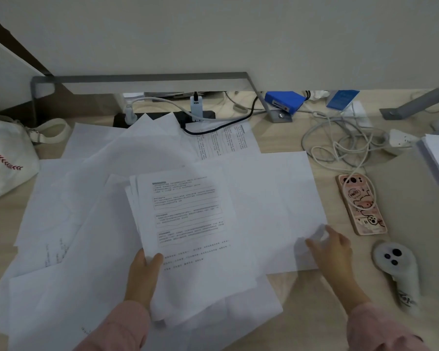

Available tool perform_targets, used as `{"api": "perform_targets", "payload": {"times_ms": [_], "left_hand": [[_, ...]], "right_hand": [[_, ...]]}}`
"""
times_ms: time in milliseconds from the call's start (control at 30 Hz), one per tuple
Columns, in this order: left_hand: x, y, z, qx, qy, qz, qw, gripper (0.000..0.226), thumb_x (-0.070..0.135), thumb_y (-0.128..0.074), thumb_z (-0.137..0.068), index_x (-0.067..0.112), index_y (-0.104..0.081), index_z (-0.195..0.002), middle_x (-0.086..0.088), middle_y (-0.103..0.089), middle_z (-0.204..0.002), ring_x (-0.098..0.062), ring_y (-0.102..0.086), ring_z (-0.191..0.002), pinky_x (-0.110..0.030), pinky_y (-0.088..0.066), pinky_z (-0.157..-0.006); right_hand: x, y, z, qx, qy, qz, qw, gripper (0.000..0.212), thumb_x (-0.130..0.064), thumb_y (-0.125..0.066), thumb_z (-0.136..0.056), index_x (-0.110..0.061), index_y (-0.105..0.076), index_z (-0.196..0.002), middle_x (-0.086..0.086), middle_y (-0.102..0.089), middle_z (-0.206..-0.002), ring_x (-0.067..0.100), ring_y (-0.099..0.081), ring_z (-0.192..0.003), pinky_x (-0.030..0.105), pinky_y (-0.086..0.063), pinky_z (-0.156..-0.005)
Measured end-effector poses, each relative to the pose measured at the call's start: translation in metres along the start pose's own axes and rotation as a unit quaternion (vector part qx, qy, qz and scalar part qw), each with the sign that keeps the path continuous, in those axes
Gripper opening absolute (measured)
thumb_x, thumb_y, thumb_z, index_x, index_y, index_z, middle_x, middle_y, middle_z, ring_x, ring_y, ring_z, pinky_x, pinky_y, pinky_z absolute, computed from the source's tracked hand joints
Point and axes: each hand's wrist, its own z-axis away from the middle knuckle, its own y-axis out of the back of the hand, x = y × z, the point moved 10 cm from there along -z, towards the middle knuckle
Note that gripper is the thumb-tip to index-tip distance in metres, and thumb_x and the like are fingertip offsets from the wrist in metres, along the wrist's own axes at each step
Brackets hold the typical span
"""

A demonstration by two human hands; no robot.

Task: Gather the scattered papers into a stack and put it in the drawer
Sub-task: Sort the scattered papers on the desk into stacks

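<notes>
Several white sheets lie scattered over the wooden desk point(302, 300). My left hand point(143, 277) grips the left edge of a small stack of printed papers point(188, 224), thumb on top, held a little above the others. My right hand point(332, 249) pinches the lower right corner of a blank sheet point(271, 198), and that corner is lifted and crumpled. More loose sheets point(61, 211) spread to the left, and a printed one point(228, 140) lies at the back. No drawer is in view.
A phone in a pink case point(360, 206) and a white controller point(398, 269) lie right of the papers. Tangled white cables point(340, 145), a black power strip point(162, 117) and a blue box point(284, 102) sit at the back. A white bag point(5, 158) stands at the left.
</notes>
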Motion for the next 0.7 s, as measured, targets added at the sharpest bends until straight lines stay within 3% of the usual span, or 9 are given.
{"api": "perform_targets", "payload": {"times_ms": [133, 233, 333, 433, 567, 700], "left_hand": [[0.001, 0.011, -0.003, 0.018, -0.005, -0.016, 1.000, 0.022, 0.005, -0.045, -0.090, 0.009, -0.054, -0.109, -0.009, -0.058, -0.100, -0.026, -0.053, -0.086, -0.032, -0.039, -0.077], [-0.007, 0.014, -0.005, 0.019, 0.017, -0.023, 0.999, 0.019, 0.006, -0.047, -0.089, 0.007, -0.055, -0.105, -0.011, -0.059, -0.100, -0.027, -0.054, -0.087, -0.032, -0.040, -0.077], [-0.012, 0.014, -0.006, 0.015, 0.041, -0.011, 0.999, 0.016, 0.005, -0.048, -0.088, 0.007, -0.056, -0.101, -0.012, -0.059, -0.098, -0.028, -0.054, -0.085, -0.034, -0.040, -0.076], [-0.014, 0.014, -0.008, 0.012, 0.051, -0.008, 0.999, 0.015, 0.005, -0.048, -0.088, 0.007, -0.056, -0.101, -0.012, -0.059, -0.093, -0.028, -0.054, -0.083, -0.033, -0.042, -0.068], [-0.012, 0.013, -0.008, 0.008, 0.050, -0.010, 0.999, 0.015, 0.004, -0.048, -0.088, 0.007, -0.055, -0.101, -0.008, -0.058, -0.086, -0.027, -0.053, -0.079, -0.028, -0.040, -0.060], [-0.013, 0.013, -0.008, 0.003, 0.054, -0.014, 0.998, 0.016, 0.004, -0.048, -0.087, 0.007, -0.055, -0.101, -0.012, -0.059, -0.091, -0.028, -0.054, -0.083, -0.032, -0.042, -0.066]], "right_hand": [[0.018, 0.003, -0.014, -0.013, -0.084, -0.029, 0.996, 0.057, -0.014, -0.070, -0.076, 0.002, -0.045, -0.125, 0.029, -0.047, -0.129, 0.039, -0.035, -0.124, 0.039, -0.027, -0.101], [0.013, -0.009, -0.012, -0.053, -0.113, -0.132, 0.983, 0.064, -0.031, -0.072, -0.062, -0.002, -0.051, -0.115, 0.020, -0.058, -0.104, 0.033, -0.051, -0.105, 0.034, -0.038, -0.080], [0.002, -0.029, -0.001, -0.101, -0.142, -0.260, 0.950, 0.044, -0.012, -0.066, -0.079, -0.005, -0.047, -0.118, 0.013, -0.055, -0.102, 0.026, -0.051, -0.094, 0.031, -0.039, -0.075], [-0.013, -0.044, 0.009, -0.136, -0.112, -0.216, 0.960, 0.032, -0.011, -0.062, -0.084, 0.006, -0.058, -0.111, 0.018, -0.063, -0.104, 0.031, -0.059, -0.091, 0.033, -0.045, -0.071], [-0.034, -0.053, 0.019, -0.165, -0.081, -0.190, 0.964, 0.032, -0.014, -0.062, -0.085, 0.005, -0.059, -0.111, 0.017, -0.063, -0.099, 0.030, -0.060, -0.086, 0.034, -0.047, -0.073], [-0.037, -0.037, 0.016, -0.079, -0.058, -0.118, 0.988, 0.036, -0.017, -0.062, -0.083, -0.005, -0.057, -0.117, 0.017, -0.045, -0.123, 0.034, -0.053, -0.103, 0.038, -0.044, -0.091]]}}
